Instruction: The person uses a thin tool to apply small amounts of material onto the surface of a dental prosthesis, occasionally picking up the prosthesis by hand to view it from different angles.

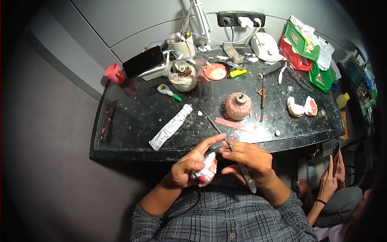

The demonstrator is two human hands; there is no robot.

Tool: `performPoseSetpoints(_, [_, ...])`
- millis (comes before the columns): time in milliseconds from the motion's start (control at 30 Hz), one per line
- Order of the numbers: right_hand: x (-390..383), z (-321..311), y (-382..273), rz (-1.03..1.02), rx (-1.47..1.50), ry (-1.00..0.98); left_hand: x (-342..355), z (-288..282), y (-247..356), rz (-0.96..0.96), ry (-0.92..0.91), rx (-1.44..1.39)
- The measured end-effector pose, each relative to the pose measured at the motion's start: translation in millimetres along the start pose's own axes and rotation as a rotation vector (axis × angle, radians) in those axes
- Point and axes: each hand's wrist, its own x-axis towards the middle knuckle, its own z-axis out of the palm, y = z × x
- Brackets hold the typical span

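My left hand (189,167) is closed around a white plaster dental cast (208,166) with pink wax on it, just in front of the table edge. Its index finger points out toward the tool. In my right hand (254,161) lies a slim metal wax knife (242,167), slanting across the fingers. The knife's thin far end reaches over the table, and its rounded end sticks out below the thumb. Beyond the hands are a pink wax strip (231,123) and a wax-covered spirit burner (238,108).
A foil-wrapped stick (171,127), a wooden-handled tool (263,97) and an opened pair of dental models (296,108) lie on the black table (133,137). Behind stand a plastic bag (183,82) and a pink wax dish (215,71). A person's hand (328,183) holds a phone at right.
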Motion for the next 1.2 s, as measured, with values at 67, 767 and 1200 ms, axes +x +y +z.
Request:
performPoseSetpoints(67, [2,1,-2,-0.024,0.000,-0.043,-3,1,3,-0.056,0.012,0.023])
performPoseSetpoints(767, [0,2,-5,0.023,0.027,0.078,6,-15,-7,0.007,-0.125,0.022])
performPoseSetpoints(1200, [-4,-6,4,0.186,0.032,0.166,-2,-5,0,0.267,-0.018,0.483])
